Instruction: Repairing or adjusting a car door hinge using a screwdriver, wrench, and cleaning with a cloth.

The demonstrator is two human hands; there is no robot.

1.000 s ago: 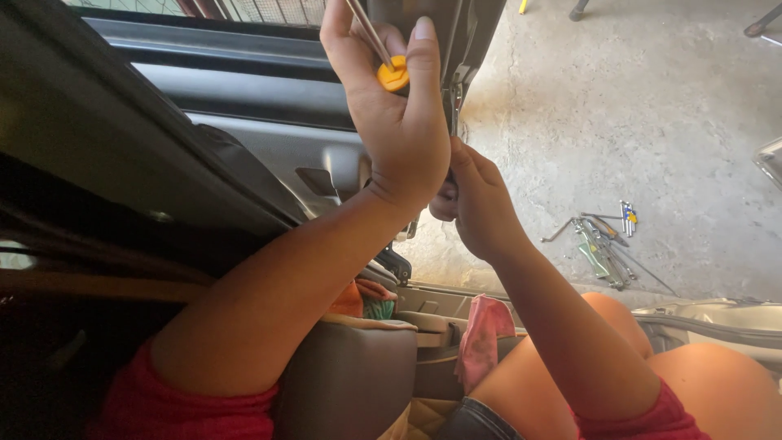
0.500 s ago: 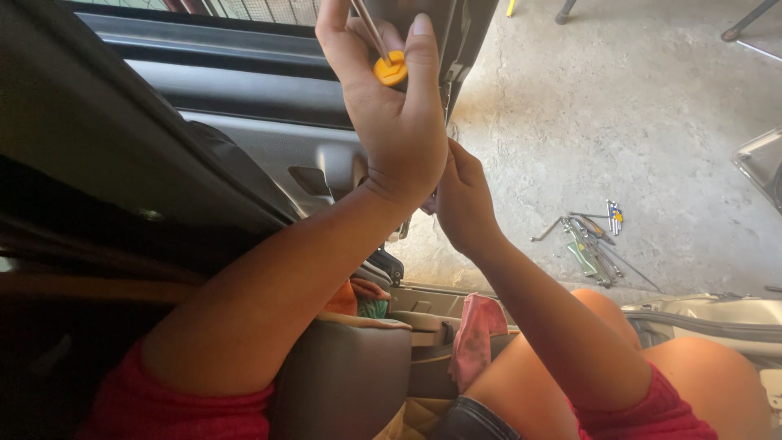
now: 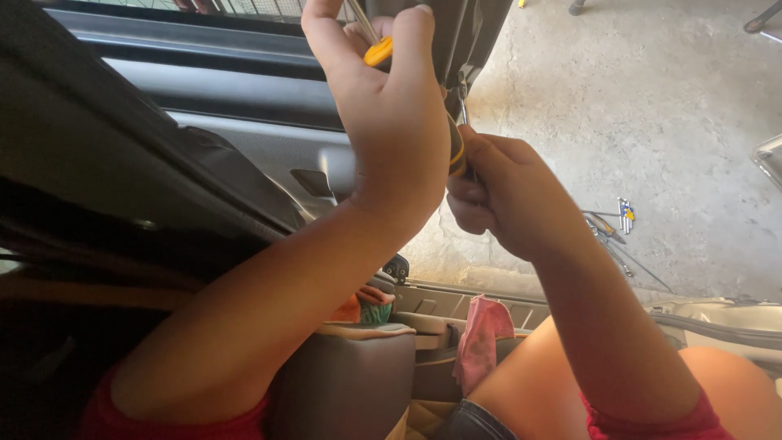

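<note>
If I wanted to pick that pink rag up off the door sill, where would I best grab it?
Pinch the pink rag at its bunched upper end, coming from above. It hangs limp over the sill edge, so the top fold stands free, while its lower part lies against the trim and close beside the person's leg.

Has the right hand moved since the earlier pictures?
Cannot tell for sure: the right hand stays just below the left hand, at the door edge; the camera shifted slightly.

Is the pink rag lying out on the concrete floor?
No, the pink rag hangs on the car's door sill beside the seat, not on the concrete floor.
</note>
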